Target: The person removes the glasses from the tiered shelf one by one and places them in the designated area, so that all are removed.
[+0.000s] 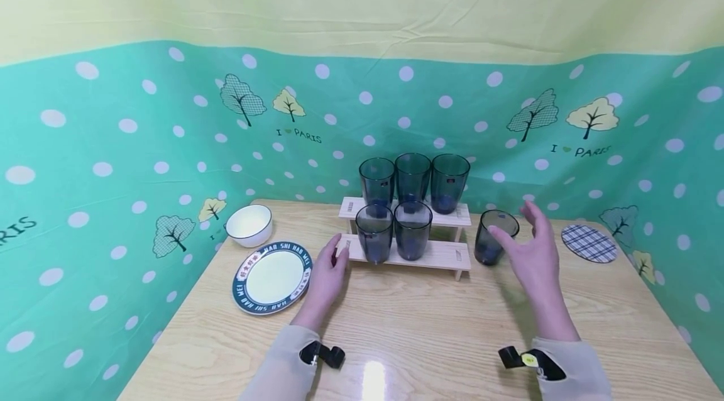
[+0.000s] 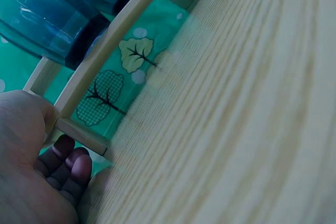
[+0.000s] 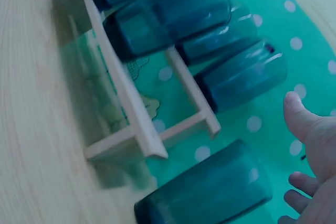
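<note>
A two-step wooden rack (image 1: 435,254) stands on the table, bearing dark tinted glasses: three on the upper step and two on the lower. At its left end, my left hand (image 1: 327,272) grips the lower step; the left wrist view has the thumb against the step end and curled fingers (image 2: 80,170) by the leg. One more tinted glass (image 1: 489,239) stands upright on the table to the right of the rack. Beside that glass, my right hand (image 1: 532,256) has thumb and fingers spread wide. In the right wrist view a gap shows between this hand and the glass (image 3: 205,187).
Left of the rack lie a plate with a dark patterned rim (image 1: 242,291) and a white bowl (image 1: 249,225). A checked round mat (image 1: 589,243) lies at the far right. Green and yellow printed cloth (image 1: 407,99) hangs close behind the rack.
</note>
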`<state>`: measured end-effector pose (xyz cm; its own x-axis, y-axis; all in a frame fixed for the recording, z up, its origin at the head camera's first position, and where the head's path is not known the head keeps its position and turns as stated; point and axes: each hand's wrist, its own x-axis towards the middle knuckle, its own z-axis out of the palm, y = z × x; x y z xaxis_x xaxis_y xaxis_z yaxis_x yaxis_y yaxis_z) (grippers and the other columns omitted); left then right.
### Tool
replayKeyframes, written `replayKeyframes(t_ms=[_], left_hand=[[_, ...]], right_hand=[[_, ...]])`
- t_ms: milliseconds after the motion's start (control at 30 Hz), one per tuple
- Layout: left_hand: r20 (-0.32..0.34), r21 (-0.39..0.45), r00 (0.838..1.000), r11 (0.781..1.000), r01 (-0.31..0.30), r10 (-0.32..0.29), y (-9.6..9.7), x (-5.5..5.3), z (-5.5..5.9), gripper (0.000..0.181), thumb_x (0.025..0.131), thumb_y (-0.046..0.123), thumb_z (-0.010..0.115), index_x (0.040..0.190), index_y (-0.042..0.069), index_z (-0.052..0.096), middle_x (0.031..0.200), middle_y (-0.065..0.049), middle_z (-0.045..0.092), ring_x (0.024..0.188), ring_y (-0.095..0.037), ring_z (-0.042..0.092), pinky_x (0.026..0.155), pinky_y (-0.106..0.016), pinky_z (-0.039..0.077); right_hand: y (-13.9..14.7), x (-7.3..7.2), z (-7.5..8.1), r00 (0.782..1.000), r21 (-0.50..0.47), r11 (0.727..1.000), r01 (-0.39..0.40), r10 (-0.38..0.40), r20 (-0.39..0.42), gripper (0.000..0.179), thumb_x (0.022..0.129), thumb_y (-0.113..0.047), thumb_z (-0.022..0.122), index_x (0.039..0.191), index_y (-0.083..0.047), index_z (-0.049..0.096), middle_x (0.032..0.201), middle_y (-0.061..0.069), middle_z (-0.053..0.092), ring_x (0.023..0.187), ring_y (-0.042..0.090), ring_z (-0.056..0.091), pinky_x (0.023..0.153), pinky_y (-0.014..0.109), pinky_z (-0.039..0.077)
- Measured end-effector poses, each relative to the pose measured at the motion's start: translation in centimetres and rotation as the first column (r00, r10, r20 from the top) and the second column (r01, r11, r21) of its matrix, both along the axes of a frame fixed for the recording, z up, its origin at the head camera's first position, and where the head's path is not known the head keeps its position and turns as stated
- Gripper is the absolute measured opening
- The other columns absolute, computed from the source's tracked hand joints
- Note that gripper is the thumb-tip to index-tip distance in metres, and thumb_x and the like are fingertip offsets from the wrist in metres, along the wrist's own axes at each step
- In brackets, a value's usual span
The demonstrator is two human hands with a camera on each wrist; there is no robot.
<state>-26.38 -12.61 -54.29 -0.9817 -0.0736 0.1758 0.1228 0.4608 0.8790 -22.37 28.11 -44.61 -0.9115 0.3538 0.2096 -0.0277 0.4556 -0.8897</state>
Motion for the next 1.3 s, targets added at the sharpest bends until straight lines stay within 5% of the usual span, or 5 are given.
replayKeyframes(t_ms=[233, 600, 867, 1300], left_hand=[[0.01, 0.005, 1.0, 1.0, 0.005, -0.005, 0.3, -0.1, 0.1, 0.057, 0.116, 0.029, 0.058, 0.167, 0.007, 0.047, 0.165, -0.026, 0.049, 0.153, -0.043, 0.047, 0.127, -0.059, 0.038], [-0.011, -0.005, 1.0, 1.0, 0.006, -0.006, 0.3, 0.0, 0.0, 0.056, 0.116, 0.03, 0.058, 0.166, 0.006, 0.048, 0.164, -0.027, 0.051, 0.152, -0.044, 0.048, 0.127, -0.059, 0.038], [0.004, 0.008, 1.0, 1.0, 0.006, -0.006, 0.1, 0.1, -0.1, 0.057, 0.116, 0.03, 0.058, 0.167, 0.007, 0.047, 0.166, -0.023, 0.049, 0.154, -0.04, 0.046, 0.127, -0.056, 0.038], [0.015, 0.026, 1.0, 1.0, 0.011, -0.012, 0.1, 0.2, -0.1, 0.057, 0.116, 0.031, 0.058, 0.168, 0.009, 0.046, 0.166, -0.022, 0.049, 0.154, -0.039, 0.047, 0.127, -0.056, 0.039]], right_hand=[[-1.8, 1.0, 2.3, 0.999, 0.01, 1.0, 0.004, -0.003, -0.053, 0.101, 0.099, -0.046, 0.084, 0.178, -0.025, 0.024, 0.176, 0.007, 0.038, 0.164, 0.037, 0.026, 0.131, 0.068, 0.022], [-6.2, 1.0, 4.0, 0.984, -0.018, 0.989, -0.147, 0.144, -0.106, 0.095, 0.098, -0.043, 0.086, 0.175, -0.022, 0.033, 0.171, 0.008, 0.045, 0.16, 0.034, 0.036, 0.132, 0.062, 0.026], [-9.1, -0.1, 3.2, 0.959, -0.071, 0.962, -0.263, 0.253, -0.124, 0.09, 0.098, -0.032, 0.087, 0.172, -0.017, 0.037, 0.165, 0.011, 0.049, 0.151, 0.032, 0.048, 0.128, 0.051, 0.039], [-12.2, -1.5, 0.6, 0.94, -0.08, 0.937, -0.34, 0.336, -0.068, 0.095, 0.098, -0.034, 0.088, 0.174, -0.017, 0.033, 0.169, 0.012, 0.042, 0.154, 0.034, 0.044, 0.128, 0.051, 0.039]])
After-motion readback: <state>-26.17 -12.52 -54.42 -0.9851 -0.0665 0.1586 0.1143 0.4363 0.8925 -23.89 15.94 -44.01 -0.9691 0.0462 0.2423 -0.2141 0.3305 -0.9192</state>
